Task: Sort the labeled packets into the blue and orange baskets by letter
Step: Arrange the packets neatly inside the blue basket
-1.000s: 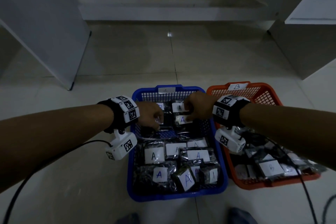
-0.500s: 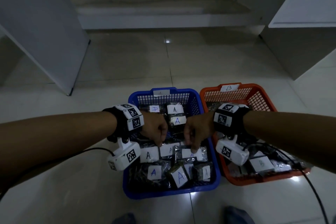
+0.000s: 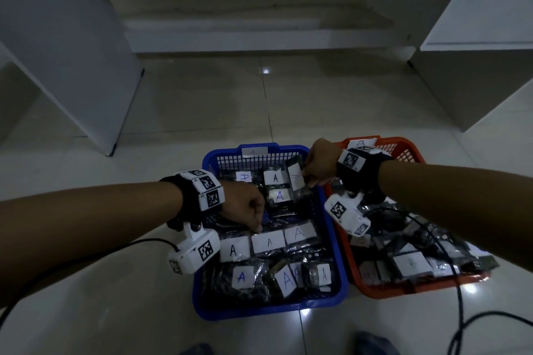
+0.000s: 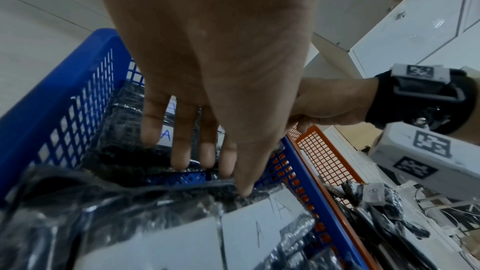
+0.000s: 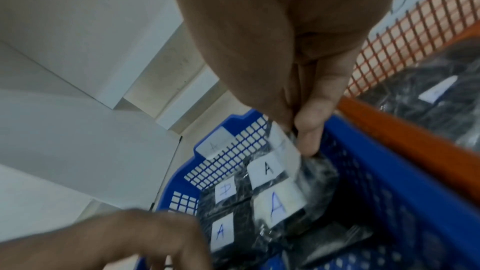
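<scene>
The blue basket (image 3: 259,313) holds several dark packets with white "A" labels. To its right stands the orange basket (image 3: 403,292), holding packets, one marked "B" (image 3: 411,264). My right hand (image 3: 305,179) pinches a packet (image 3: 295,179) by its edge and holds it tilted at the blue basket's far right corner. The right wrist view shows thumb and finger (image 5: 296,128) closed on this packet (image 5: 285,147), its letter blurred. My left hand (image 3: 258,226) reaches down to the middle row. In the left wrist view its thumb and fingertips (image 4: 236,182) pinch the far edge of an "A" packet (image 4: 259,225).
Both baskets sit on a pale tiled floor. A white cabinet panel (image 3: 57,37) stands at the left, another cabinet (image 3: 476,66) at the right, and a low step (image 3: 230,23) at the back. Black cables (image 3: 458,311) trail over the orange basket and the floor.
My right hand has left the middle row and moved to the blue basket's far right corner, where it now pinches a tilted packet. The left hand stays at the middle row.
</scene>
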Available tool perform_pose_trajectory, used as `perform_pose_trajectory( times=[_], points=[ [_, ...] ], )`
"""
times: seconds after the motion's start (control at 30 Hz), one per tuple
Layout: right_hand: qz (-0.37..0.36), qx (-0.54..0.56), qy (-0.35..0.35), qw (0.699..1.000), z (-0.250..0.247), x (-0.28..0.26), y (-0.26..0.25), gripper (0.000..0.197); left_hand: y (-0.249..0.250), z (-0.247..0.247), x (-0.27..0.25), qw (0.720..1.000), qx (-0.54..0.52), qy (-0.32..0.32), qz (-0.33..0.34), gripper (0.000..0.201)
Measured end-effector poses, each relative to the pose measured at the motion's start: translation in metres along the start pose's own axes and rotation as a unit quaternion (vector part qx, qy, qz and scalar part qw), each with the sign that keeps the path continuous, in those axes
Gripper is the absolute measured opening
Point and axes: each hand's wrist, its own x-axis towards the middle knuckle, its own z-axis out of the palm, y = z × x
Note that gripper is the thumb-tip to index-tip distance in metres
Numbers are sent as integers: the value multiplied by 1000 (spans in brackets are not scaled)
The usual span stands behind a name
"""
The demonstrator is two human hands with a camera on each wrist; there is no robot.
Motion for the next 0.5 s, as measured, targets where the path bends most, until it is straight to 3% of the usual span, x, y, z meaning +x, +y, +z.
perform_pose_trajectory(
  times=[0.07,0.2,0.33,0.5],
  points=[
    [13,-65,27,997,5,3,-5,27,-1,-3,3,1000,-1,30,3,31],
    [45,-83,60,994,9,10,-11,43,-9,-10,15,996,19,81,13,38],
    [36,-87,59,994,9,15,-10,31,-9,-14,24,996,64,53,18,43],
    [17,10,80,997,14,19,2,19,-10,-10,33,997,70,25,15,42]
  ],
)
